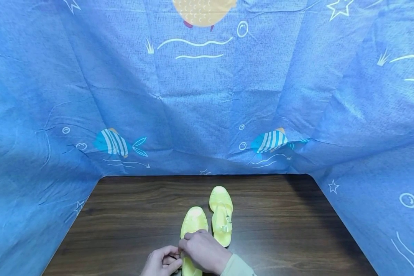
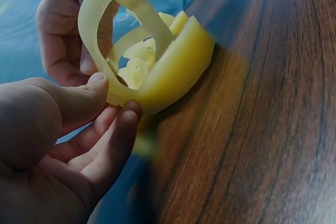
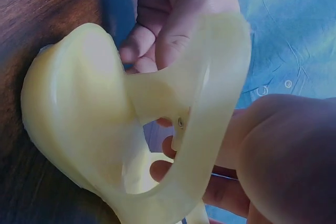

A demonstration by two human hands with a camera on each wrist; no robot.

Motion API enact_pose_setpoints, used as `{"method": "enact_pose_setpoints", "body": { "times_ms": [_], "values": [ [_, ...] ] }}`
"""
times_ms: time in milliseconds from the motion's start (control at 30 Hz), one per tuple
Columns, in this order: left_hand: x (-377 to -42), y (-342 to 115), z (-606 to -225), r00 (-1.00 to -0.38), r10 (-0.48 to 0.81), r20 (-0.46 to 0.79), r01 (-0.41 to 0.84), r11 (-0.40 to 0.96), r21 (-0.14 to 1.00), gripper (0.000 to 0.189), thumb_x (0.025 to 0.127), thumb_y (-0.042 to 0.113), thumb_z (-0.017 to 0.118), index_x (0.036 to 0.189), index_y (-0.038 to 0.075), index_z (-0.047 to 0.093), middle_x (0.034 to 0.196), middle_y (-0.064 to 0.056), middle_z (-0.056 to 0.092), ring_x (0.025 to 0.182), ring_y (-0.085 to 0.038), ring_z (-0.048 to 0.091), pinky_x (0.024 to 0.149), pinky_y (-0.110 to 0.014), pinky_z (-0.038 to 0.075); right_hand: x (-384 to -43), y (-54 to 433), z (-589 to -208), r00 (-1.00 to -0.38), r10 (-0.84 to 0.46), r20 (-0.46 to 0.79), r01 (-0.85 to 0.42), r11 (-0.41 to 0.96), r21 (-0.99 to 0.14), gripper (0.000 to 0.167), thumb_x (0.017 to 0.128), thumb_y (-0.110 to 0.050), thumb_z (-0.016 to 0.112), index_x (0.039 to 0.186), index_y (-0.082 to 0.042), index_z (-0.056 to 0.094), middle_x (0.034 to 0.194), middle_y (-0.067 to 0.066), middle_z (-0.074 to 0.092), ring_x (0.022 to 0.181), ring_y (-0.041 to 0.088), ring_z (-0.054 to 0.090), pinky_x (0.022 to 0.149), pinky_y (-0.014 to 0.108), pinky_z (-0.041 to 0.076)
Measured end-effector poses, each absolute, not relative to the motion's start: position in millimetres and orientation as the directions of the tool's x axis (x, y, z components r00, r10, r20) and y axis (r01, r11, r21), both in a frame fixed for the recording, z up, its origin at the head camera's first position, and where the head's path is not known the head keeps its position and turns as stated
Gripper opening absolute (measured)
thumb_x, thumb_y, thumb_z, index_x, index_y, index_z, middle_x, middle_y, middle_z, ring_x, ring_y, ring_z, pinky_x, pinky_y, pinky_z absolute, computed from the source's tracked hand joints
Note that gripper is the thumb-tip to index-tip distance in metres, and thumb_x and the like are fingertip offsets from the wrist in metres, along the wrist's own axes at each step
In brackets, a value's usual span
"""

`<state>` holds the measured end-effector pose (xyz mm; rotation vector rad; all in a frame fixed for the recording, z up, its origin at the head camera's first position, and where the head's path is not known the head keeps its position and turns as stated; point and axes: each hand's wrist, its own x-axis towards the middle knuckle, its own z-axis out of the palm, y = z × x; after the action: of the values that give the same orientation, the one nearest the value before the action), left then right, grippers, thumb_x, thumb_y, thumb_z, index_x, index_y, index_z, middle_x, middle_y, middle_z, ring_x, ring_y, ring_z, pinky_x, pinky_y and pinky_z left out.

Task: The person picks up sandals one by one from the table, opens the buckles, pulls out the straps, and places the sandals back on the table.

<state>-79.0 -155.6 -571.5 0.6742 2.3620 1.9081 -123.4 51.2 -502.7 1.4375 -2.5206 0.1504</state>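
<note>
A pale yellow sandal [image 1: 194,220] lies on the table's near side, with both hands on it. My left hand [image 1: 163,262] is at its left edge; in the left wrist view that hand's thumb and fingers [image 2: 131,109] pinch the strap where it meets the side. Over the sandal's middle lies my right hand [image 1: 205,251]. The right wrist view shows its curled fingers [image 3: 161,170] holding the strap near a small metal rivet [image 3: 180,123]. A matching sandal [image 1: 221,209] with a buckled strap sits just to the right, untouched.
The sandals are on a dark wood-grain table [image 1: 279,230] with rounded far corners. Blue cloth [image 1: 200,115] printed with fish, stars and bubbles surrounds the table at the back and both sides.
</note>
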Motion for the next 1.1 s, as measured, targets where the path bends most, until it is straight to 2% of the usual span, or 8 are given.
{"method": "enact_pose_setpoints", "body": {
  "times_ms": [300,367,567,667,833,1100],
  "values": [
    [-76.4,-152.3,-566.9,-0.93,0.342,0.137,0.16,0.04,0.986,0.03,0.092,-0.004,0.073,0.11,-0.026,0.062,0.095,0.003,0.071,0.083,0.002,0.068,0.072,-0.017,0.059,-125.2,51.9,-504.9,-0.501,-0.837,0.22,-0.863,0.502,-0.059,0.019,0.086,-0.012,0.081,0.087,-0.026,0.068,0.079,-0.017,0.058,0.066,-0.006,0.05,0.062,0.009,0.039],
    [-75.6,-150.2,-564.4,-0.939,0.327,0.102,0.121,0.037,0.992,0.031,0.092,-0.002,0.074,0.11,-0.025,0.063,0.095,0.002,0.07,0.081,0.001,0.067,0.071,-0.017,0.059,-124.8,52.5,-504.6,-0.508,-0.836,0.209,-0.86,0.504,-0.077,0.021,0.085,-0.009,0.081,0.088,-0.025,0.068,0.08,-0.017,0.059,0.067,-0.007,0.051,0.061,0.008,0.039],
    [-75.2,-146.6,-560.5,-0.951,0.299,0.072,0.092,0.052,0.994,0.031,0.091,0.001,0.077,0.11,-0.021,0.067,0.093,-0.013,0.068,0.08,0.0,0.067,0.071,-0.017,0.059,-124.3,53.3,-503.8,-0.524,-0.83,0.191,-0.851,0.516,-0.095,0.018,0.087,-0.008,0.08,0.089,-0.024,0.07,0.081,-0.017,0.063,0.069,-0.008,0.052,0.061,0.006,0.041],
    [-75.5,-148.1,-562.4,-0.949,0.303,0.083,0.102,0.046,0.994,0.033,0.091,0.0,0.077,0.111,-0.023,0.066,0.094,-0.01,0.07,0.082,0.0,0.067,0.073,-0.018,0.06,-124.3,53.6,-503.9,-0.527,-0.828,0.189,-0.85,0.514,-0.118,0.018,0.089,-0.008,0.079,0.089,-0.024,0.07,0.081,-0.017,0.062,0.069,-0.01,0.051,0.061,0.005,0.04],
    [-76.1,-151.5,-567.0,-0.947,0.307,0.097,0.117,0.049,0.992,0.036,0.091,0.0,0.076,0.112,-0.026,0.063,0.096,0.004,0.074,0.082,0.0,0.069,0.074,-0.019,0.06,-125.5,54.0,-504.5,-0.523,-0.833,0.178,-0.852,0.503,-0.148,0.017,0.091,-0.009,0.078,0.09,-0.024,0.072,0.081,-0.018,0.062,0.071,-0.01,0.051,0.063,0.004,0.04],
    [-76.5,-152.5,-566.5,-0.962,0.272,0.011,0.023,0.042,0.999,0.04,0.088,0.002,0.08,0.113,-0.025,0.063,0.097,-0.008,0.076,0.083,-0.002,0.07,0.076,-0.018,0.059,-126.3,55.2,-502.6,-0.507,-0.844,0.174,-0.859,0.478,-0.183,0.021,0.088,-0.006,0.078,0.096,-0.025,0.08,0.084,-0.019,0.066,0.077,-0.012,0.056,0.068,0.003,0.044]
  ]
}}
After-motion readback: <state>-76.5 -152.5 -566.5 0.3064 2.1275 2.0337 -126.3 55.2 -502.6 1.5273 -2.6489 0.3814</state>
